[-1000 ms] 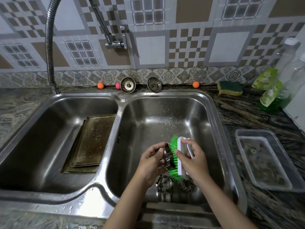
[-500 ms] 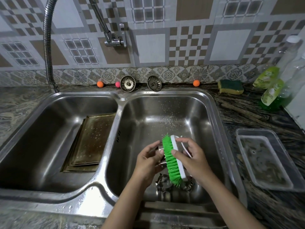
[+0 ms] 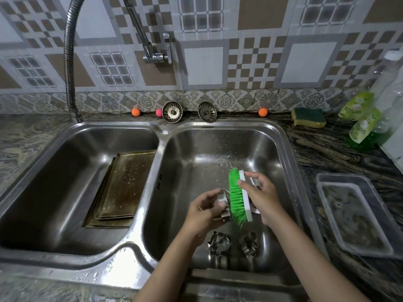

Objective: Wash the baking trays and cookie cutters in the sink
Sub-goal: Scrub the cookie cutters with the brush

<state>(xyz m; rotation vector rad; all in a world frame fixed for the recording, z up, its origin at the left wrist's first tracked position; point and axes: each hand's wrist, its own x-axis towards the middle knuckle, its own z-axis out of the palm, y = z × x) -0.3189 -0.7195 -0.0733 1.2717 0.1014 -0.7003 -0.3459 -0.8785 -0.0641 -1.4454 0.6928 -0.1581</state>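
Over the right basin of the steel double sink [image 3: 290, 149], my left hand [image 3: 202, 211] grips a metal cookie cutter [image 3: 224, 205]. My right hand [image 3: 261, 196] holds a white scrub brush [image 3: 239, 192] by its handle, and the green bristles press against the cutter. Two more cookie cutters [image 3: 219, 244] [image 3: 248, 244] lie on the basin floor below my hands. A stack of stained baking trays [image 3: 122, 186] leans in the left basin.
A flexible faucet hose [image 3: 69, 62] and wall tap [image 3: 156, 51] stand behind the sink, with two strainers [image 3: 172, 112] on the back rim. On the right counter are a sponge [image 3: 308, 117], soap bottles [image 3: 368, 118] and a clear plastic container [image 3: 357, 216].
The brush has swept up and away along the cutter, its bristles now turned more toward me. My left hand has turned the cutter slightly. The view moved closer.
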